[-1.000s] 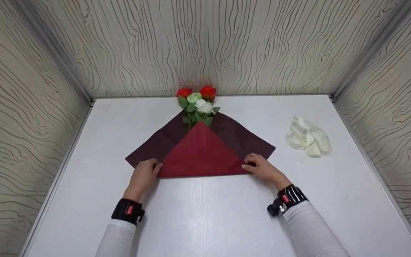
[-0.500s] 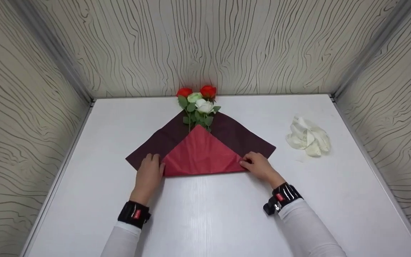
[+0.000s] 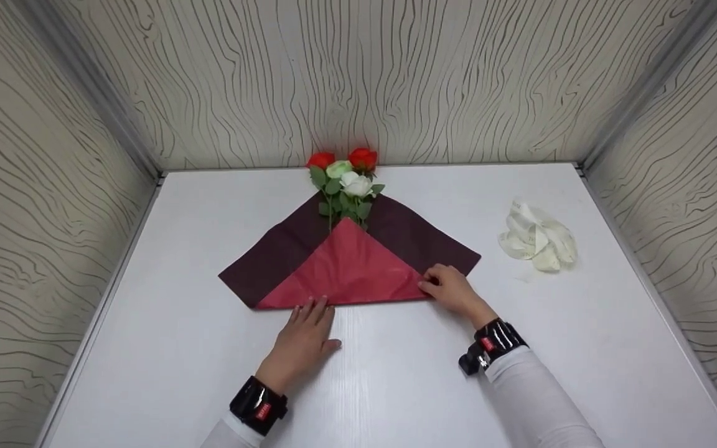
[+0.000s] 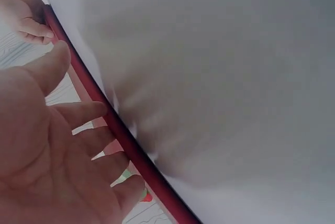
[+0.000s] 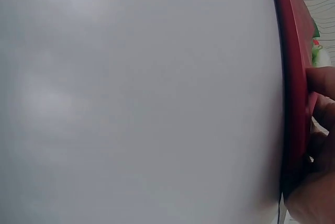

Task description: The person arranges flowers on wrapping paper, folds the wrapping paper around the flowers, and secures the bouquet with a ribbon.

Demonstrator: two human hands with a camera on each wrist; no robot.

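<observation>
A dark maroon wrapping sheet (image 3: 284,249) lies on the white table (image 3: 147,249), its near corner folded up as a brighter red triangle (image 3: 349,270). Red and white roses (image 3: 345,179) with green leaves stick out at the sheet's far tip. My left hand (image 3: 304,339) lies flat on the table with straight fingers, the tips at the fold's near edge (image 4: 120,130). My right hand (image 3: 452,287) presses on the fold's right corner, fingers bent onto the paper (image 5: 296,103). The stems are hidden under the red fold.
A loose bundle of cream ribbon (image 3: 539,239) lies on the table at the right. Wood-grain patterned walls (image 3: 358,81) close the table in at the back and on both sides.
My left hand left the fold's left corner and moved right and nearer, to the middle of the folded edge. The left corner of the red fold now lies uncovered. The right hand stayed.
</observation>
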